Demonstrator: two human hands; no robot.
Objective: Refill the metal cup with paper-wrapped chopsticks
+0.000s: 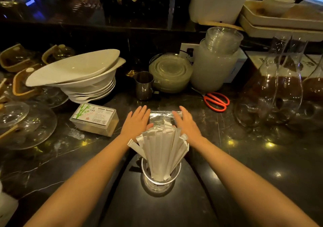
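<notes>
A shiny metal cup (160, 179) stands on a dark tray near me, and several paper-wrapped chopsticks (161, 148) fan out of it. Just beyond the cup lies a clear plastic bag (163, 116) with more wrapped chopsticks inside. My left hand (137, 122) is at the bag's left side, fingers stretched flat and apart. My right hand (186, 122) mirrors it at the bag's right side, also flat. Neither hand grips anything. The chopsticks in the cup hide the near end of the bag.
A dark tray (183, 200) holds the cup. A clear toothpick box (95, 119) lies to the left, stacked white bowls (82, 80) behind it. A small steel pitcher (144, 85), glass plates (172, 73), red scissors (216, 101) and glass carafes (279, 90) stand behind and to the right.
</notes>
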